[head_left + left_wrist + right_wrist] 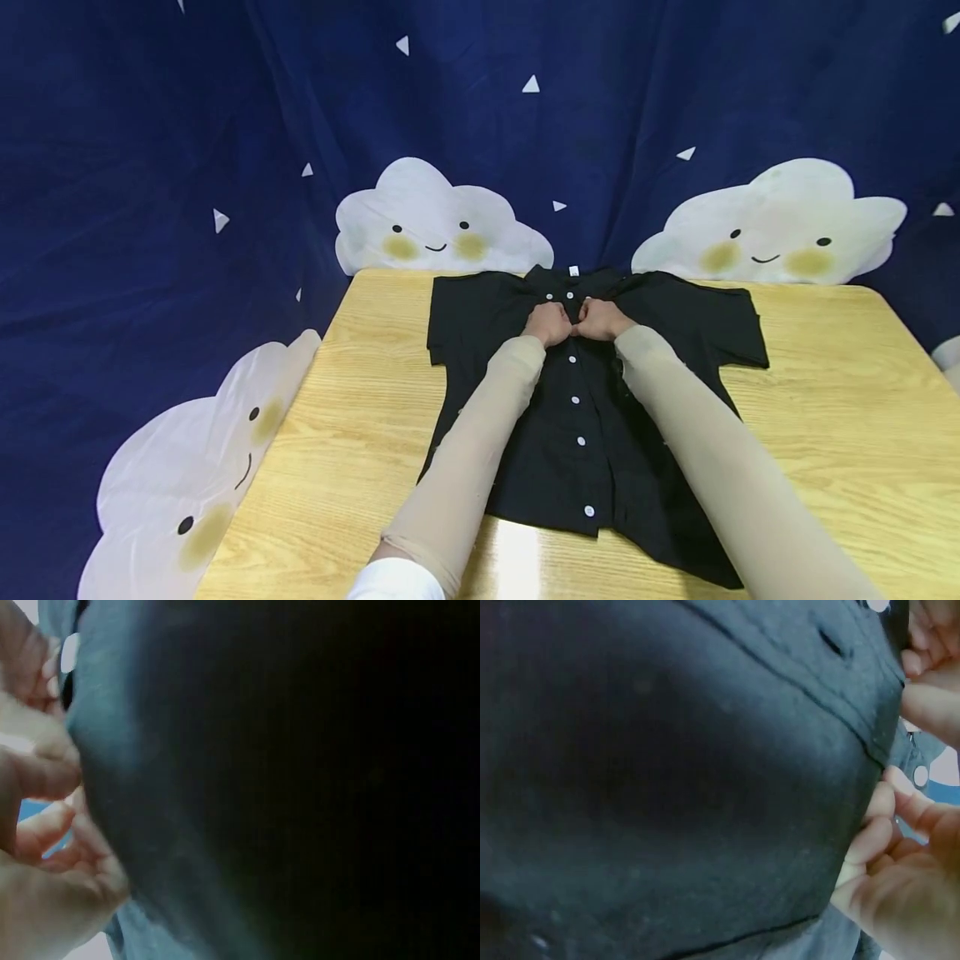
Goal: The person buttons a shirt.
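Observation:
A black short-sleeved shirt [540,475] lies front up, its collar at the far side and its sleeves spread out. White buttons [575,400] run down its front. My left hand [550,323] and right hand [602,319] meet at the upper front opening, below the collar, both pinching the black cloth. A buttonhole [831,643] shows on the raised front edge in the right wrist view. In the left wrist view a white button [69,652] is beside the fingers. The exact spot between my fingertips is hidden in the head view.
The shirt is spread on a light wooden table [375,383]. A dark blue curtain [480,108] with white triangles and smiling clouds hangs behind and to the left. A white label [573,271] sits inside the collar. Both forearms, in beige sleeves [468,450], reach across the shirt.

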Motion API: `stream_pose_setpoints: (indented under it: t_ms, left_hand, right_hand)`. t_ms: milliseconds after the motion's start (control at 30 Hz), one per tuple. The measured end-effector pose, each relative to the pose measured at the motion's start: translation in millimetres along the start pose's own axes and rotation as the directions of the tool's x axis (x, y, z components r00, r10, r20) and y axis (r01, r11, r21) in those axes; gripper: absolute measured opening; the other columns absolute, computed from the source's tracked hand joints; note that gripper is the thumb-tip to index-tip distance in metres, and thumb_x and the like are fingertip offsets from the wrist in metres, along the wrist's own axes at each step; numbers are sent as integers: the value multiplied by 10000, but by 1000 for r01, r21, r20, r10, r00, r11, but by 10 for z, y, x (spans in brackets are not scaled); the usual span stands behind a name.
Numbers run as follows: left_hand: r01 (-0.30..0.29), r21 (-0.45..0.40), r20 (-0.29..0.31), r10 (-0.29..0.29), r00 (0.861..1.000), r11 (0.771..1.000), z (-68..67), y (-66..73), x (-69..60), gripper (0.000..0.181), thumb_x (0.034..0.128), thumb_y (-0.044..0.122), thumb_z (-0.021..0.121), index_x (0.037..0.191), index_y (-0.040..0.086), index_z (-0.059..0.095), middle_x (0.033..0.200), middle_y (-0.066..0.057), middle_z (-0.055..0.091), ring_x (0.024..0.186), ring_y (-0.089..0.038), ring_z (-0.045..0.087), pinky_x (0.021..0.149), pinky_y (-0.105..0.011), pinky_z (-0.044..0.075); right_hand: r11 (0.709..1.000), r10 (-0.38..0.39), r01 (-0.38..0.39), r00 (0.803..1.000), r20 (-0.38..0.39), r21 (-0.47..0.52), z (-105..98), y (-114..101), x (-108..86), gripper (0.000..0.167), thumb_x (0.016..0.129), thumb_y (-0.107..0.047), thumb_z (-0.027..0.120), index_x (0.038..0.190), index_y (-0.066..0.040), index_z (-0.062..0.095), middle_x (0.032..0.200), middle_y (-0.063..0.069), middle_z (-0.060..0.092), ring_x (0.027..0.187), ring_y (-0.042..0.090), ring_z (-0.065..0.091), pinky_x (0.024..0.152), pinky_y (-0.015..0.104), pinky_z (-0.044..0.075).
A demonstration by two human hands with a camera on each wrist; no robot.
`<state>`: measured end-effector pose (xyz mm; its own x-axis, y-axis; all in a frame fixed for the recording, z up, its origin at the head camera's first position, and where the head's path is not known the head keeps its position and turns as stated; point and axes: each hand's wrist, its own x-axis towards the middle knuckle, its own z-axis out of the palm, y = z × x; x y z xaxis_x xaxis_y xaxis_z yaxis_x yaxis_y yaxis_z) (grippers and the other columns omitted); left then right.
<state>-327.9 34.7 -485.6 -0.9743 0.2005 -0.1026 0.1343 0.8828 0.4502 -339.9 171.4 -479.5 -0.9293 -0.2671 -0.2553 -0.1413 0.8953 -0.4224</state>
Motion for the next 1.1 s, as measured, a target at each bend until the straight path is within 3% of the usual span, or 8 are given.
stream_pose_setpoints:
  t_ms: [133, 233, 400, 567, 733, 933, 1067, 1100]
  left_hand:
    - [19, -51, 84, -15, 996, 999, -81, 2, -16, 168, 935, 181, 512, 802, 114, 589, 782, -29, 568, 724, -183, 547, 602, -235, 393]
    - [39, -84, 115, -29, 993, 996, -95, 0, -10, 116, 917, 183, 563, 820, 128, 596, 812, -9, 576, 741, -165, 541, 612, -228, 394]
    - [73, -103, 100, -63, 993, 992, -71, 13, 20, 78, 881, 218, 645, 848, 148, 638, 853, 27, 598, 803, -142, 555, 683, -229, 429]
    - [114, -77, 88, -107, 990, 990, -59, 37, 30, 119, 903, 240, 617, 864, 142, 672, 896, 9, 636, 844, -161, 581, 745, -254, 444]
    - [131, -32, 74, -129, 989, 991, -67, 68, 17, 179, 893, 222, 578, 934, 89, 690, 1012, -65, 658, 890, -225, 604, 769, -306, 473]
    - [180, -45, 82, -176, 981, 983, -84, 113, -3, 203, 873, 210, 582, 974, 81, 702, 1074, -72, 656, 934, -240, 601, 785, -322, 470]
    - [178, -54, 113, -171, 979, 983, -19, 84, 122, 217, 920, 209, 523, 971, 81, 691, 1084, -65, 651, 951, -238, 600, 803, -331, 473]
    - [162, -65, 109, -155, 982, 985, 79, 24, 244, 216, 923, 202, 504, 908, 82, 684, 1019, -66, 655, 890, -231, 605, 756, -320, 479]
  right_hand:
    - [1000, 6, -5, 1000, 28, -29, -13, -22, -6, 290, 811, -302, 616, 882, -36, 524, 854, 115, 563, 778, 262, 534, 668, 321, 412]
    - [999, 7, -5, 999, 53, -42, -30, -34, -22, 276, 828, -293, 595, 889, -36, 516, 847, 111, 558, 775, 256, 531, 659, 314, 403]
    - [1000, -5, 7, 996, 87, -25, -59, -26, -30, 348, 800, -312, 677, 904, -41, 484, 845, 102, 534, 790, 259, 514, 672, 314, 388]
    - [999, -35, 36, 995, 99, -14, -52, -3, -14, 424, 775, -366, 728, 890, -46, 474, 840, 92, 521, 791, 255, 507, 685, 314, 390]
    - [998, -70, 70, 993, 97, 0, -65, 9, -21, 337, 807, -299, 712, 881, -39, 511, 843, 97, 540, 799, 257, 518, 713, 324, 406]
    - [999, -41, 41, 995, 96, -2, -58, -8, -31, 228, 839, -224, 645, 891, -41, 520, 862, 99, 554, 810, 254, 522, 707, 318, 408]
    - [999, -18, 21, 996, 92, -32, -49, -21, -29, 250, 848, -265, 610, 886, -43, 500, 850, 108, 546, 803, 269, 526, 696, 328, 410]
    - [999, -15, 19, 996, 87, -48, -47, -21, -26, 266, 852, -286, 605, 881, -45, 498, 844, 107, 547, 801, 272, 530, 700, 335, 413]
